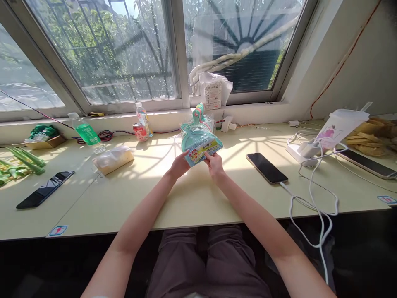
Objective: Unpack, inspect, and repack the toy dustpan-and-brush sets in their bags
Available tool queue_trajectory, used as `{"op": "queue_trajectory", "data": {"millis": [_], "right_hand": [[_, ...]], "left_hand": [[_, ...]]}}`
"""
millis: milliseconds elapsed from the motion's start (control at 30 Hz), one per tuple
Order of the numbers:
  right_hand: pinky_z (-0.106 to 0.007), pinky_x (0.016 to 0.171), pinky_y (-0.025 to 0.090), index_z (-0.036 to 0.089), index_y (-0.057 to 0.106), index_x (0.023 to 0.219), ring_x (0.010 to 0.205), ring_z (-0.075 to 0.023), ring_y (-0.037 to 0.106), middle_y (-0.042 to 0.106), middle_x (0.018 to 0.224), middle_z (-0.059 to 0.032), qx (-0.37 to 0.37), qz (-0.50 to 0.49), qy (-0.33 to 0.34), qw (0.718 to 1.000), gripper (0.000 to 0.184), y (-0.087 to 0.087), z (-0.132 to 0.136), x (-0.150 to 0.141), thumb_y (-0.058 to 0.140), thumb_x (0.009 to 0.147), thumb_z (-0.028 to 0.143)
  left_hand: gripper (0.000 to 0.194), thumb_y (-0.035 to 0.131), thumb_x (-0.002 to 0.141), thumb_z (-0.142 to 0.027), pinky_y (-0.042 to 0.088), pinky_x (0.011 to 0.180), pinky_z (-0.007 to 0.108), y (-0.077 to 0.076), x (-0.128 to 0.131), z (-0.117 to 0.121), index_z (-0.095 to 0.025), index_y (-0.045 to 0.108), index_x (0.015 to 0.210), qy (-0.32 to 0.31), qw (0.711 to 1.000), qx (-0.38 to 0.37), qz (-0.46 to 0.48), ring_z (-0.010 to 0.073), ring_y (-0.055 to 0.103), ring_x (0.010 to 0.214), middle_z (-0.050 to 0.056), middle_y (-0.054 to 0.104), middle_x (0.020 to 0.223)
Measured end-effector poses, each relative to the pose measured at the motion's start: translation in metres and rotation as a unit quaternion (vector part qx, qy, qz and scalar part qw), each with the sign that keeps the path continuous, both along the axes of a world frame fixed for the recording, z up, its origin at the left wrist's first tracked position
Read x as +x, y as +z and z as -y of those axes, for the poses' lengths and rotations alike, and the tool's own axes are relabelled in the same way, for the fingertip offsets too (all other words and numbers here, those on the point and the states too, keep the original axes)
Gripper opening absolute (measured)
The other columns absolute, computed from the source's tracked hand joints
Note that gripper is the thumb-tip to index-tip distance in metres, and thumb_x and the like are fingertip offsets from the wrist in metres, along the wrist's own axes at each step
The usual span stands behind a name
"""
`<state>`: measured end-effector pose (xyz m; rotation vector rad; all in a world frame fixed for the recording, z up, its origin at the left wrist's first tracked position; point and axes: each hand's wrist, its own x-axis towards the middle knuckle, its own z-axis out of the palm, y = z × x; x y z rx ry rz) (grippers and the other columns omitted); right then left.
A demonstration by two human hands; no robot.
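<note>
Both hands hold a small packaged teal dustpan (pixel 198 138) in clear plastic, with a printed label card across its lower edge. My left hand (pixel 180 166) grips the left lower corner of the package, its fingers partly behind the card. On the other side, my right hand (pixel 214 164) is closed on the lower right edge, thumb on the label. Just behind the package, against the windowsill, are more wrapped green and pink handles (pixel 198 114); whether they belong to the same package I cannot tell.
On the left of the table (pixel 192 203) are a phone (pixel 45 189), a tissue pack (pixel 114 160), a green bottle (pixel 87 133) and a red can (pixel 140 131). To the right lie a charging phone (pixel 267 167), white cables (pixel 321 221) and a white cup (pixel 341 126).
</note>
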<state>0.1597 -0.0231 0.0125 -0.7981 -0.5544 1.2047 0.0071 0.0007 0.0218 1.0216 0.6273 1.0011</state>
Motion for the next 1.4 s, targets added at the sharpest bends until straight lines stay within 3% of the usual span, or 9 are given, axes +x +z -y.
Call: {"op": "queue_trajectory", "data": {"millis": [167,400,600,800,900,1033,1167,1267,1400], "right_hand": [[-0.035,0.088,0.061,0.018,0.063,0.084,0.091,-0.0186,0.071,0.072,0.088,-0.0029,0.012,0.009,-0.002,1.0,0.021,0.002,0.002,-0.002,0.077,0.069,0.015],[-0.031,0.085,0.06,0.018,0.063,0.084,0.091,-0.0173,0.069,0.072,0.092,-0.0031,0.014,0.012,-0.049,0.999,0.014,0.005,0.002,0.005,0.072,0.073,0.016],[-0.034,0.088,0.06,0.019,0.063,0.085,0.095,-0.0189,0.069,0.072,0.09,-0.003,0.023,0.009,-0.024,0.999,0.017,0.003,0.002,0.007,0.074,0.072,0.018],[-0.033,0.089,0.059,0.019,0.064,0.084,0.092,-0.018,0.07,0.073,0.088,-0.0017,0.023,0.018,-0.012,1.0,0.02,0.005,-0.004,0.016,0.077,0.068,0.018],[-0.032,0.089,0.059,0.018,0.065,0.083,0.089,-0.0168,0.071,0.073,0.088,-0.0018,0.031,-0.001,0.002,1.0,0.019,0.006,-0.004,0.015,0.075,0.069,0.012],[-0.03,0.085,0.061,0.018,0.065,0.083,0.08,-0.0143,0.071,0.072,0.086,-0.0009,0.012,0.008,0.016,1.0,0.017,0.006,-0.003,0.011,0.073,0.071,0.009],[-0.03,0.077,0.063,0.018,0.064,0.085,0.069,-0.0133,0.069,0.071,0.078,-0.0005,-0.041,0.015,0.027,0.999,0.004,0.009,-0.007,0.019,0.065,0.083,0.022],[-0.028,0.069,0.063,0.018,0.064,0.084,0.063,-0.0128,0.068,0.07,0.074,-0.0007,-0.046,0.042,-0.001,0.998,0.015,0.012,-0.01,0.029,0.066,0.085,0.033],[-0.026,0.062,0.063,0.018,0.062,0.081,0.062,-0.0134,0.069,0.071,0.074,-0.0013,-0.026,0.056,-0.022,0.998,0.03,0.01,-0.011,0.036,0.077,0.077,0.043]], "left_hand": [[0.036,0.064,0.082,-0.036,0.05,0.104,0.046,-0.003,0.007,-0.004,-0.015,0.067,0.111,0.085,0.996,0.003,-0.004,0.0303,0.064,0.117,0.011,0.073,0.114],[0.042,0.067,0.086,-0.039,0.053,0.098,0.044,-0.007,0.021,0.008,-0.022,0.063,0.124,-0.01,1.0,0.014,-0.018,0.0289,0.063,0.119,0.008,0.067,0.128],[0.049,0.076,0.079,-0.034,0.05,0.101,0.047,0.0,0.02,0.01,-0.019,0.062,0.123,0.047,0.996,0.057,-0.041,0.0308,0.06,0.122,0.011,0.065,0.131],[0.054,0.077,0.079,-0.038,0.048,0.1,0.047,-0.01,0.027,0.011,-0.024,0.06,0.128,-0.044,0.998,0.025,-0.044,0.0322,0.06,0.124,0.011,0.063,0.136],[0.047,0.069,0.083,-0.046,0.048,0.101,0.046,-0.013,0.029,0.006,-0.024,0.063,0.124,0.035,0.999,0.027,0.012,0.031,0.054,0.13,0.009,0.063,0.136],[0.048,0.08,0.069,-0.037,0.049,0.1,0.043,-0.014,0.026,-0.003,-0.018,0.067,0.11,0.123,0.991,0.05,-0.007,0.0327,0.059,0.123,0.01,0.072,0.116],[0.053,0.083,0.062,-0.037,0.052,0.093,0.043,-0.014,0.018,-0.007,-0.018,0.067,0.109,0.122,0.989,0.054,-0.066,0.0345,0.062,0.117,0.01,0.074,0.111],[0.056,0.082,0.064,-0.039,0.051,0.091,0.042,-0.011,0.012,-0.008,-0.02,0.066,0.114,0.098,0.989,0.076,-0.086,0.0328,0.063,0.116,0.009,0.072,0.115],[0.058,0.082,0.066,-0.041,0.051,0.091,0.043,-0.009,0.005,-0.012,-0.02,0.064,0.117,0.07,0.988,0.097,-0.097,0.0325,0.062,0.115,0.01,0.071,0.119]]}}
